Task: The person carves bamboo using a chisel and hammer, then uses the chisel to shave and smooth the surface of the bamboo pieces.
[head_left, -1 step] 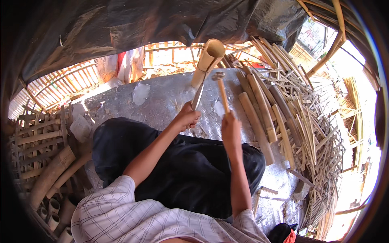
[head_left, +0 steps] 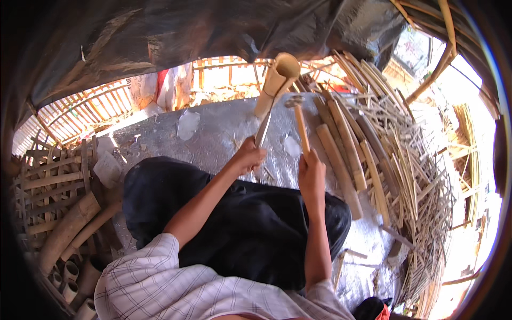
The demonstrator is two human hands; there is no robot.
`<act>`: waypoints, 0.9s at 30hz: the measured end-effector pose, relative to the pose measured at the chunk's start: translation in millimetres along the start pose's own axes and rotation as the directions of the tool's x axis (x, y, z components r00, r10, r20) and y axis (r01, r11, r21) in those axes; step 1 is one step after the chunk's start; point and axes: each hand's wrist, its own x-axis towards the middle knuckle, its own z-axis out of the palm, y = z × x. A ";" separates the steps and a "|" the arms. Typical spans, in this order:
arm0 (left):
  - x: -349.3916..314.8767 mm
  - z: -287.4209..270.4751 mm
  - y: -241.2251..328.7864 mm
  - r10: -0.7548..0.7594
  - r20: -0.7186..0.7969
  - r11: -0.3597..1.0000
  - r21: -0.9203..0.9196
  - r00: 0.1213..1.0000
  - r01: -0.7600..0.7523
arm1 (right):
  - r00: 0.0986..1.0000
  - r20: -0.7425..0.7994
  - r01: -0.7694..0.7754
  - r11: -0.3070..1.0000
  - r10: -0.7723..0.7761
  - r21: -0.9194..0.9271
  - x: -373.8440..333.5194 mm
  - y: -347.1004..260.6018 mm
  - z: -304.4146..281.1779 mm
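Note:
My left hand (head_left: 249,156) is closed round the handle end of a knife (head_left: 263,130), whose long blade points away from me. The blade's far end meets a dark split in the side of a bamboo tube (head_left: 270,88). The tube stands on the grey surface with its hollow open end up. My right hand (head_left: 312,173) grips the wooden handle of a hammer (head_left: 302,129). The hammer's metal head is to the right of the tube and blade, apart from both.
Several bamboo pieces (head_left: 341,160) lie to the right beside a large heap of thin bamboo strips (head_left: 416,186). A bamboo lattice (head_left: 48,181) and cut tubes (head_left: 70,272) are at left. Dark plastic sheeting (head_left: 186,32) hangs overhead. A shiny grey sheet (head_left: 213,120) covers the ground.
My right hand and the hammer have moved a little to the right, away from the blade. The tube appears slightly farther right, its split still against the blade.

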 end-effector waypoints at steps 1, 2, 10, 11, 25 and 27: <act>9.2 1.2 5.1 0.061 -0.003 0.998 -0.010 0.998 -0.061 | 0.975 -0.169 0.137 0.989 -0.145 -0.058 3.2 3.9 0.4; 8.0 -0.8 6.4 0.090 0.067 0.990 -0.117 0.994 -0.082 | 0.959 -0.228 0.186 0.981 -0.167 0.063 5.0 8.2 -0.1; 15.4 -0.2 7.9 0.015 -0.005 0.999 -0.038 1.000 -0.016 | 0.992 0.074 0.102 0.994 -0.099 -0.031 11.6 11.5 20.4; 15.0 -0.3 5.7 -0.049 -0.022 0.999 -0.006 0.999 0.049 | 0.998 0.031 0.056 0.997 -0.054 -0.057 11.7 10.5 17.1; 15.4 11.6 -16.5 -0.009 0.044 0.999 0.052 0.999 0.007 | 0.990 -0.069 0.120 0.992 -0.121 -0.026 -16.8 -2.4 24.6; 16.4 14.7 -18.6 0.064 0.062 0.998 0.000 0.996 -0.064 | 0.975 -0.185 0.145 0.984 -0.124 0.104 -20.3 -0.9 17.2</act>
